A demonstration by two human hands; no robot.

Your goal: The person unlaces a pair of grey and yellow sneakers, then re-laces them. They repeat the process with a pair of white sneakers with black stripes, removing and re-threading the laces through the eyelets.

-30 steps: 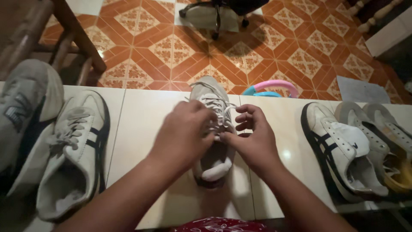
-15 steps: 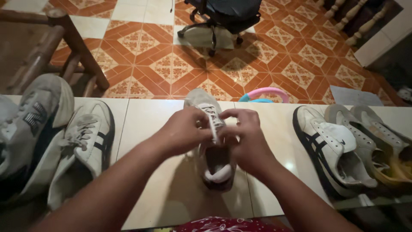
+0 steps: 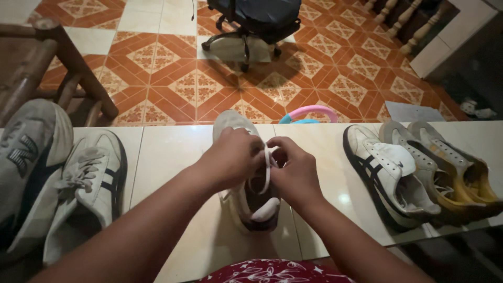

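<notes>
A beige lace-up sneaker (image 3: pixel 246 202) stands on the cream tiled table (image 3: pixel 173 157), toe pointing away from me. My left hand (image 3: pixel 233 160) and my right hand (image 3: pixel 293 170) meet over its tongue. Both pinch the white shoelace (image 3: pixel 268 169), which forms a loop hanging between my fingers. The laced part of the shoe is mostly hidden under my hands.
At left lie a white sneaker with dark stripes (image 3: pixel 91 181) and a grey sneaker (image 3: pixel 29 149). At right sit a white striped sneaker (image 3: pixel 387 175) and a pair of grey shoes with yellow insides (image 3: pixel 450 167). Beyond the table edge: a wooden chair (image 3: pixel 52 68), an office chair (image 3: pixel 251 21), a pink and blue object (image 3: pixel 306 112).
My hands have drawn closer together over the shoe and pulled the lace into a loop. The view has tilted, showing more floor.
</notes>
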